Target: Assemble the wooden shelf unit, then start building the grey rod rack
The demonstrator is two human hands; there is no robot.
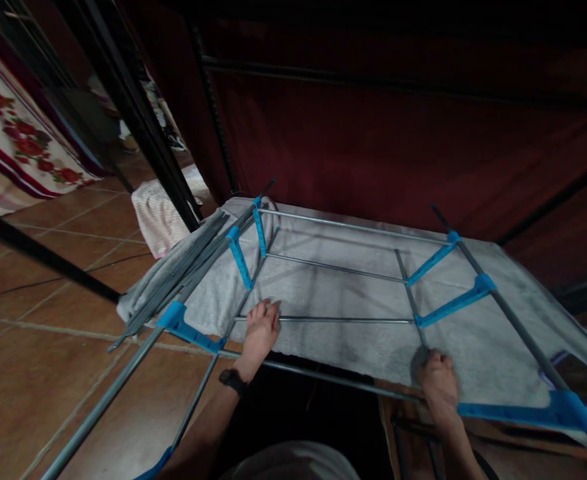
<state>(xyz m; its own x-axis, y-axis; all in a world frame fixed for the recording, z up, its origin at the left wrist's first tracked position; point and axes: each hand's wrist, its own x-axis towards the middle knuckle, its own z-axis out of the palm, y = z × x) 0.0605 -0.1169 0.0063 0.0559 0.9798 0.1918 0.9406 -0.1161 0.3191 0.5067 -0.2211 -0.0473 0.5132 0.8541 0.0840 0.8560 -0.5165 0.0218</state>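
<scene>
A frame of grey metal tubes (pixel 343 321) joined by blue plastic brackets (pixel 240 257) lies across a grey blanket (pixel 318 293). My left hand (pixel 262 327), with a dark band on its wrist, is closed over the left end of a thin crossbar. At the near right, my right hand (pixel 439 380) is closed around the lower part of the right inner tube, below a blue bracket (pixel 453 303). Its fingertips are partly hidden. Another blue bracket (pixel 528 412) extends rightward from beside that hand to a thicker side tube (pixel 518 327).
Several loose grey tubes (pixel 183 267) lie bundled on the blanket's left side. Dark metal posts (pixel 138 113) and a maroon cloth (pixel 363 153) stand behind. A striped cloth (pixel 160 217) hangs at left above the tiled floor (pixel 68 267). A dark flat object (pixel 576 379) lies at right.
</scene>
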